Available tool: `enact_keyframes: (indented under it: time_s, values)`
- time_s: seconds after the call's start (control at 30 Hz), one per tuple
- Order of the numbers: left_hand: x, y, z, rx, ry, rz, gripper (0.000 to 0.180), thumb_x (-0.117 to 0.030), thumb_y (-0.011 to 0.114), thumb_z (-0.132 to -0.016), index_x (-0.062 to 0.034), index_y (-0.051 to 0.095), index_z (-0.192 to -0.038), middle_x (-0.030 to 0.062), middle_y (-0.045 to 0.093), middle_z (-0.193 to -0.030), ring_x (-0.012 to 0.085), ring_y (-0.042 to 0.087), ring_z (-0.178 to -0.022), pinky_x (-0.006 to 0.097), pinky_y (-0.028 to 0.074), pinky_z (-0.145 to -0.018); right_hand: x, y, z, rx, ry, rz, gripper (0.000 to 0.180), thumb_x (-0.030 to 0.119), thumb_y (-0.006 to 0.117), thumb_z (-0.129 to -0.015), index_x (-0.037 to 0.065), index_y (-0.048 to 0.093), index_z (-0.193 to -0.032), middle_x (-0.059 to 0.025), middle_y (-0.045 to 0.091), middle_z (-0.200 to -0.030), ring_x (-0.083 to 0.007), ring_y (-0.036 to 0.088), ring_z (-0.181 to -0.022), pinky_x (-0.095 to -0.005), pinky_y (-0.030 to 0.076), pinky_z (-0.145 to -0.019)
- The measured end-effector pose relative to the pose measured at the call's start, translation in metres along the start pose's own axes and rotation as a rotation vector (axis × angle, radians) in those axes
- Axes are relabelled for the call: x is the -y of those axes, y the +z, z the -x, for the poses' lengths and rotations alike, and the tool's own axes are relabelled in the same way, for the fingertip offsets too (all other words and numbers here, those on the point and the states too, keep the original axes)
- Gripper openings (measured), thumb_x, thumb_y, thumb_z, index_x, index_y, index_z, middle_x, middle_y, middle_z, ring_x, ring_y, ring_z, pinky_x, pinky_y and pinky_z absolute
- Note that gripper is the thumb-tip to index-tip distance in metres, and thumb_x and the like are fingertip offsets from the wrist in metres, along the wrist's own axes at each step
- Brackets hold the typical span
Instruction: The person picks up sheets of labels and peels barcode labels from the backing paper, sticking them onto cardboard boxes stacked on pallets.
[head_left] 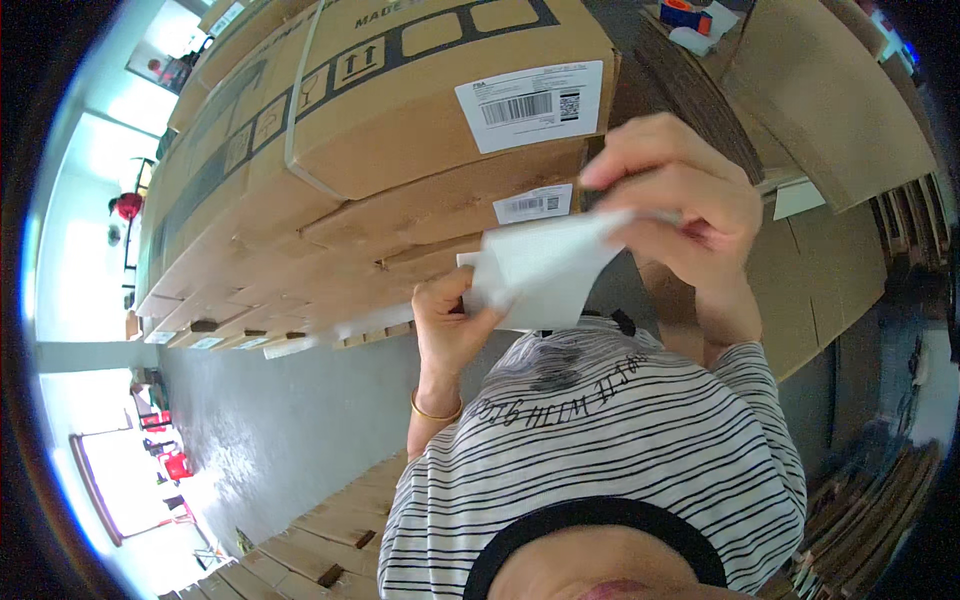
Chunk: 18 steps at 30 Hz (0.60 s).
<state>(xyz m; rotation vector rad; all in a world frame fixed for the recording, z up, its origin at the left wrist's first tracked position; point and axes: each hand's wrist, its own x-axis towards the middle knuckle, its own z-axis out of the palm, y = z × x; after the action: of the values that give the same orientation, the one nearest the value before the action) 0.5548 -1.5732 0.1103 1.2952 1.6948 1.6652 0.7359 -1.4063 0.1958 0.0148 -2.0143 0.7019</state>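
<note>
In front of my chest, a white paper sheet [550, 265], blurred by motion, stretches between my two hands. My left hand [448, 322] grips its left end between thumb and fingers. With the thumb and fingers of my right hand [690, 190], I pinch its upper right corner; that hand is raised and smeared. What is on the sheet cannot be made out. Just beyond stands a strapped cardboard carton [390, 150] with a white barcode label [530, 105] on its near side. A second barcode label [535, 203] is on the carton beneath.
Stacked cartons fill the left and far side. Flattened cardboard [830, 100] leans at the right, with a blue and orange tape dispenser [686, 16] at the back. More cardboard stacks [880, 520] stand at lower right. Grey floor [270, 410] lies to the left, with cartons [300, 540] behind.
</note>
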Motion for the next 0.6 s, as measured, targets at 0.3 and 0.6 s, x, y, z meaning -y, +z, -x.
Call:
enact_keyframes:
  time_s: [0.3,0.6]
  values:
    - [-0.010,0.000,-0.015,-0.095,0.333,-0.371,0.012,0.001,0.072,-0.071,-0.0047,0.070,-0.082,0.0058,0.069,-0.069,0.0079,0.058,-0.055,0.021,0.043,-0.050,-0.001,0.012,0.042,0.128,0.532,-0.194,0.037,0.020,0.079,-0.072,0.002,0.063,-0.100,-0.0060,0.065,-0.084,-0.0167,0.062,-0.077,-0.0288,0.048,-0.072]
    - [-0.005,0.013,-0.017,-0.083,0.331,-0.332,0.013,0.000,0.073,-0.070,-0.0057,0.071,-0.082,0.0062,0.069,-0.068,0.0087,0.062,-0.056,0.021,0.044,-0.049,-0.009,0.033,0.077,0.004,0.665,-0.246,0.034,0.004,0.076,-0.073,0.001,0.065,-0.106,-0.0051,0.066,-0.089,-0.0113,0.062,-0.080,-0.0257,0.049,-0.074]
